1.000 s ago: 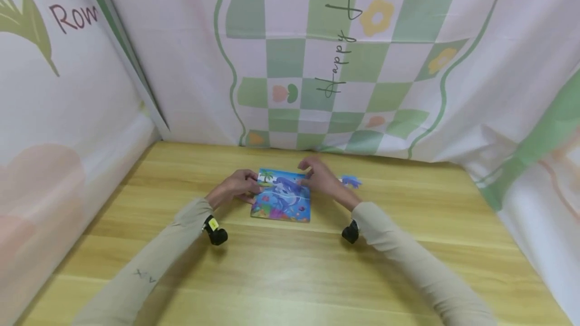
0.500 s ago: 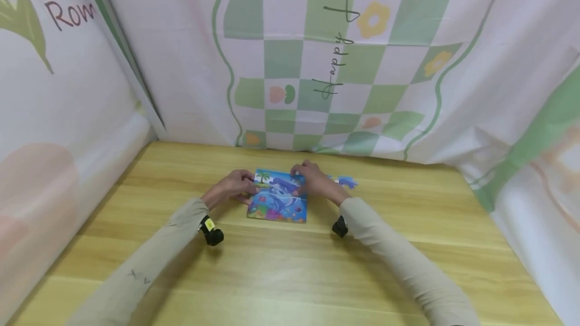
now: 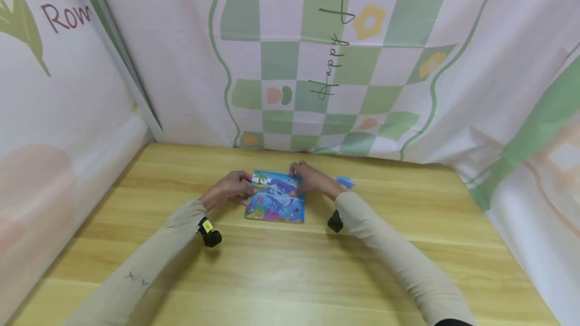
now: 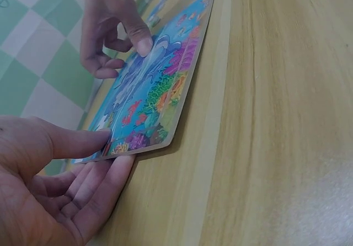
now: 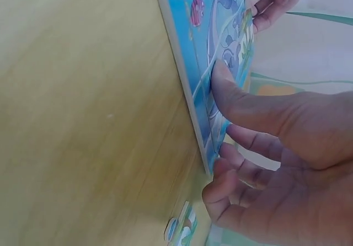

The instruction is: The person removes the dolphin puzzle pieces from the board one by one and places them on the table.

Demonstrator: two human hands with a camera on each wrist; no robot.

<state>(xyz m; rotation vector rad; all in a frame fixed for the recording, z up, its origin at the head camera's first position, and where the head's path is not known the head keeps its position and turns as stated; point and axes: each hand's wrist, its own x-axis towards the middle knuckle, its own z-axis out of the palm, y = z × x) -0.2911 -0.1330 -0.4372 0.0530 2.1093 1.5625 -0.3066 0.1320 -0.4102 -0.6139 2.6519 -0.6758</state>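
**Now both hands sit on the puzzle board**

Slowly, the right hand (image 3: 312,181) has slid a little to the left since a second ago. It was on the right edge of the puzzle board (image 3: 276,204) then. Now its thumb (image 5: 231,94) presses flat on the picture, near the far right corner, where thin lines between pieces show. Its other fingers curl loosely behind the far edge and hold nothing that I can see. My guess is a piece is being pushed down into its place, so the picture looks almost done.

Closest to me are two long beige sleeves (image 3: 149,265) with small black cameras at the wrists. They lie on the wooden table (image 3: 290,275).

Next comes the board. It lies flat on the table, in the middle, a bit nearer the far side. It is a thin square with a pale rim. The picture is bright blue, with a dolphin, coloured coral and fish at the bottom, and a palm tree in a far corner.

The left hand (image 3: 228,190) has stayed where it was. Its thumb rests on top of the left edge and its straight fingers (image 4: 105,185) lie beside and under that edge, steadying the board.

Just to the right of the board, one small blue loose piece (image 3: 345,182) lies alone on the table.

Farthest away hangs a cloth (image 3: 317,54) with green and white squares and flowers.
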